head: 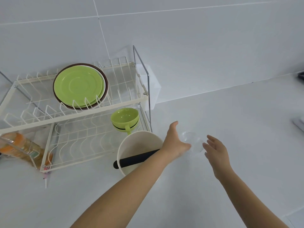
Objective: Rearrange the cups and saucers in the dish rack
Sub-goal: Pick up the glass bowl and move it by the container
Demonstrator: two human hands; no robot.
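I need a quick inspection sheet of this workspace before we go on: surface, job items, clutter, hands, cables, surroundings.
Surface: white countertop.
Job's things: green saucers upright in the dish rack upper tier; stacked green cups on the lower tier; clear glass cup on the counter.
Clutter: white pan with black handle; packaged food at left.
Hands: left hand and right hand open, flanking the glass cup.
Cables: nothing seen.
Surroundings: white tiled wall.

saucers [79,87] on upper rack [125,105], cups [125,119] below
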